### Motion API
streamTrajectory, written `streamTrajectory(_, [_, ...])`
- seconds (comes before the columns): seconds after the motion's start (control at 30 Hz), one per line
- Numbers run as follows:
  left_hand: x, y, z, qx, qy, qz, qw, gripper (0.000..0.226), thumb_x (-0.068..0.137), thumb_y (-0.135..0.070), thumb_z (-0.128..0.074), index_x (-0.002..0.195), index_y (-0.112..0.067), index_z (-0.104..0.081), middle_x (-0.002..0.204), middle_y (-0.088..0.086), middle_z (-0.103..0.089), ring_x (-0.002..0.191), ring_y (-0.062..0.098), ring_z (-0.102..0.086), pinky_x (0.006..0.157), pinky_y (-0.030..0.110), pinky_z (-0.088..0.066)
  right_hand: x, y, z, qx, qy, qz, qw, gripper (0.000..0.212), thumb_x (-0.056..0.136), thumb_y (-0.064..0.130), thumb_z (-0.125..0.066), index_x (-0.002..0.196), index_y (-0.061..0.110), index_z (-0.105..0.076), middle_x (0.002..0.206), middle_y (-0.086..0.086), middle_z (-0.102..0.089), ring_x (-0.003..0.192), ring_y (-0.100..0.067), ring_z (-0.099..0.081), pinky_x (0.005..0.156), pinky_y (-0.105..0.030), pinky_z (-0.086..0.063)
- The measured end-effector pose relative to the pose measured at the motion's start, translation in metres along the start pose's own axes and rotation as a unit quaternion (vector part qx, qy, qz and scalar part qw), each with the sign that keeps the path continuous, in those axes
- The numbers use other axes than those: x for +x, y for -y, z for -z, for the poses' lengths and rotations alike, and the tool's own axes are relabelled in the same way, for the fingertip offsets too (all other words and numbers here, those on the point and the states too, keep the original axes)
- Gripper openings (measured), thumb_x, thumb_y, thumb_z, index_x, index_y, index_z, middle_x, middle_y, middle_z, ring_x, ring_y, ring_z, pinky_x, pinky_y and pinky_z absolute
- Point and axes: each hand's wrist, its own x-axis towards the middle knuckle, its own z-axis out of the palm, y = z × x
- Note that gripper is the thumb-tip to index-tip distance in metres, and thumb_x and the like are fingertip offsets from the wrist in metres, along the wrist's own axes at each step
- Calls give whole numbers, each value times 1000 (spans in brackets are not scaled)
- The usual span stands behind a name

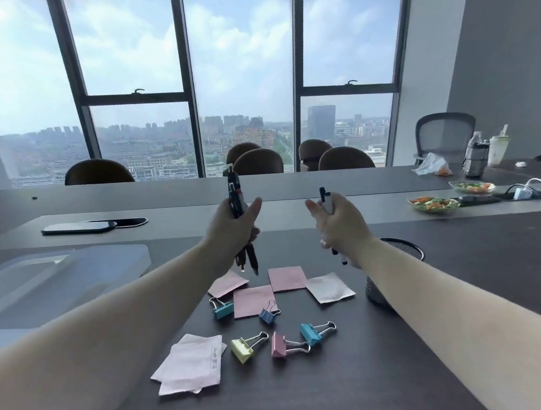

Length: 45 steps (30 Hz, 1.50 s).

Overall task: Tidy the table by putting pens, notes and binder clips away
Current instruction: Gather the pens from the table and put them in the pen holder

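Two hands are staying up in the air above the tabletop (378, 377). The left hand (231, 230) is wrapping its grip tight around a bunch of dark pens (238, 216), tips pointing down. The right hand (339, 225) is closing its grip on one white pen (328, 203), with the thumb sticking out to the side.

Landmark: the mesh cup (387, 280), a black pen holder sitting on the tabletop, partly hiding behind the right arm. The white pen is hanging just left of the cup and above it. The bunch of pens is hanging farther left of the cup.

Pink notes (287, 278) are lying flat on the tabletop left of the cup, and one pale note (329, 288) is lying closest to it. More notes (191, 364) are lying in a loose pile well left of the cup and nearer the person.

Five binder clips are lying between those two groups of notes: a teal clip (223, 309), a purple clip (267, 315), a blue clip (312, 333), a pink clip (279, 345) and a yellow clip (242, 350).
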Motion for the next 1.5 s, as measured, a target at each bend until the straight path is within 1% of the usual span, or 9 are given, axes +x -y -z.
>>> streamTrajectory(0.17, [18, -29, -85, -103, 49, -15, 993, 29, 91, -29, -59, 74, -17, -40, 58, 2, -37, 47, 15, -39, 49, 26, -36, 22, -10, 59, 84, -56, -58, 993, 29, 94, 28, -54, 70, 17, -42, 60, -2, -37, 48, -15, -34, 36, -20, -38])
streamTrajectory(0.33, [23, -41, -166, -146, 80, 4, 986, 36, 91, -30, -59, 65, -18, -38, 54, 2, -36, 45, 15, -35, 48, 27, -32, 34, -41, 90, 60, -80, -94, 991, 29, 91, 29, -58, 71, 14, -43, 60, -3, -36, 47, -17, -35, 41, -26, -37])
streamTrajectory(0.53, [24, -13, -221, -83, 74, 29, 993, 30, 84, -45, -62, 75, -19, -52, 65, 1, -53, 66, 22, -53, 68, 37, -49, 36, -73, 103, 24, -105, -98, 989, 30, 87, 24, -55, 62, 18, -40, 57, -5, -39, 47, -18, -37, 44, -27, -34])
streamTrajectory(0.67, [21, 15, -234, -54, 95, 56, 992, 40, 83, -47, -60, 98, -9, -60, 95, 14, -69, 89, 32, -68, 84, 49, -57, 35, -86, 101, 16, -102, -124, 987, 26, 84, 22, -53, 60, 19, -43, 57, -4, -44, 51, -18, -41, 50, -31, -36])
streamTrajectory(0.87, [25, 15, -231, -3, 81, 54, 995, 37, 89, -41, -58, 107, -10, -50, 98, 5, -59, 93, 26, -61, 86, 36, -51, 35, -86, 97, 1, -104, -125, 987, 29, 88, 15, -47, 61, 17, -38, 58, -4, -41, 48, -19, -37, 44, -28, -35])
streamTrajectory(1.03, [20, 16, -227, 16, 94, 84, 992, 56, 86, -48, -59, 120, -6, -44, 118, 16, -60, 107, 35, -63, 94, 48, -52, 31, -83, 100, -59, -91, -127, 986, 7, 88, 12, -48, 82, 8, -49, 60, -8, -50, 38, -21, -47, 32, -21, -35])
streamTrajectory(1.1, [18, 16, -226, 18, 100, 103, 989, 61, 84, -50, -59, 123, -6, -43, 119, 16, -61, 107, 34, -63, 93, 47, -53, 31, -82, 101, -64, -78, -125, 987, 14, 86, 5, -46, 97, 5, -54, 65, -10, -55, 40, -21, -51, 31, -19, -37])
streamTrajectory(1.23, [19, 21, -223, 24, 111, 101, 988, 60, 83, -51, -61, 119, -6, -45, 118, 16, -63, 103, 31, -64, 89, 40, -54, 30, -81, 102, -55, -73, -123, 988, 20, 81, -1, -47, 98, 6, -56, 72, -8, -57, 63, -26, -59, 54, -32, -56])
streamTrajectory(1.5, [20, 24, -221, -1, 115, 75, 991, 63, 82, -57, -59, 120, -8, -50, 113, 9, -62, 93, 20, -56, 76, 29, -43, 27, -79, 104, -64, -88, -87, 990, 14, 77, 10, -54, 85, 19, -60, 77, -3, -63, 90, -30, -66, 87, -47, -56])
